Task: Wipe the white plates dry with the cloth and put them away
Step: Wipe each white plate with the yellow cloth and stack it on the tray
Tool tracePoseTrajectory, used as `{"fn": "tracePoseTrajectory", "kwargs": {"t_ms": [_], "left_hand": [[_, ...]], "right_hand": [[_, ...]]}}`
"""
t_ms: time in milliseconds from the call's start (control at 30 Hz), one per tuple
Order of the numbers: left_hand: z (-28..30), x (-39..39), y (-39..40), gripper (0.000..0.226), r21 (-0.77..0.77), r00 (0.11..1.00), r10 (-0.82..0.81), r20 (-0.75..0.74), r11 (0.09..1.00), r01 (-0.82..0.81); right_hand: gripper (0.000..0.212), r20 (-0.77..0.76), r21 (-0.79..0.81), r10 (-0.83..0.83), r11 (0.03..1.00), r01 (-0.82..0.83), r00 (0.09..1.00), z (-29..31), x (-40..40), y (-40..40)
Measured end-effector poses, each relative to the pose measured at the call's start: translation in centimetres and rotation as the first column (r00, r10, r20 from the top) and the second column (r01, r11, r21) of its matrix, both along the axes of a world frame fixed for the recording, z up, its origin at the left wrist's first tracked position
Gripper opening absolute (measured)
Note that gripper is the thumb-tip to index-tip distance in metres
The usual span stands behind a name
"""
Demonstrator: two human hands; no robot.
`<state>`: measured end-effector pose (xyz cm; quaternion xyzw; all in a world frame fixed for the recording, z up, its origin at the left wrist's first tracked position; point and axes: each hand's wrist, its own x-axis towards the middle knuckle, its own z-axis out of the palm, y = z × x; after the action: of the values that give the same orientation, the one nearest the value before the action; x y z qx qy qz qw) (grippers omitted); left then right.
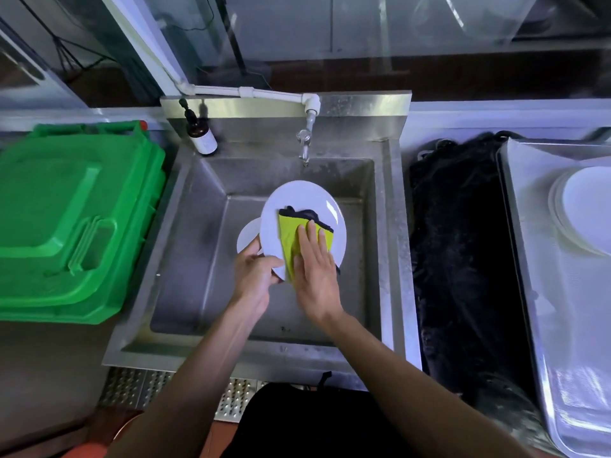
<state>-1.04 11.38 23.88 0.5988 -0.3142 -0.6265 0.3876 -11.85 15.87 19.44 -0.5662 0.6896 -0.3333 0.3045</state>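
Note:
Over the steel sink (195,259) I hold a white plate (297,200) tilted toward me. My left hand (256,276) grips its lower left rim. My right hand (315,276) lies flat with straight fingers on a yellow-green cloth with a dark edge (289,233), pressing it against the plate's face. A second white plate (249,234) lies in the basin behind the held one, mostly hidden. A stack of white plates (585,209) rests on a metal tray (542,292) at the far right.
A green plastic bin lid (72,219) fills the left side. A brown pump bottle (200,133) stands at the sink's back left corner, the tap (305,143) at the back middle. A black cloth (463,259) covers the counter between sink and tray.

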Motion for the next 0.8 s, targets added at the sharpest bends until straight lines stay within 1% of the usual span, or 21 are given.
{"fn": "tracePoseTrajectory", "kwargs": {"t_ms": [100,233,333,433,667,800], "left_hand": [[0.2,-0.4,-0.1,0.058,0.014,0.999,0.032,-0.026,0.999,-0.031],[0.5,-1.3,0.1,0.055,0.020,0.995,0.090,-0.040,0.996,-0.089],[0.4,-1.8,0.3,0.050,0.012,0.990,0.132,-0.038,0.991,-0.132],[0.3,-1.8,0.5,0.049,0.007,0.987,0.154,-0.039,0.988,-0.154],[0.2,-1.4,0.9,0.048,-0.011,0.990,0.138,-0.021,0.990,-0.138],[0.5,-0.7,0.8,0.050,-0.029,0.996,0.087,-0.014,0.996,-0.087]], "right_hand": [[0.055,0.001,-0.042,0.043,0.998,-0.043,0.999,-0.2,0.6,1.2],[0.055,-0.031,-0.058,0.025,0.998,-0.027,0.999,-0.9,0.1,2.1],[0.056,-0.094,0.003,-0.013,1.000,0.013,0.995,-1.7,-0.9,2.5],[0.059,-0.098,0.076,-0.089,0.992,0.096,0.991,-2.3,-1.8,2.3],[0.061,0.088,0.104,-0.215,0.973,0.206,0.973,-1.8,-3.5,1.3],[0.067,0.228,0.122,-0.279,0.959,0.257,0.933,-1.3,-4.6,0.8]]}}
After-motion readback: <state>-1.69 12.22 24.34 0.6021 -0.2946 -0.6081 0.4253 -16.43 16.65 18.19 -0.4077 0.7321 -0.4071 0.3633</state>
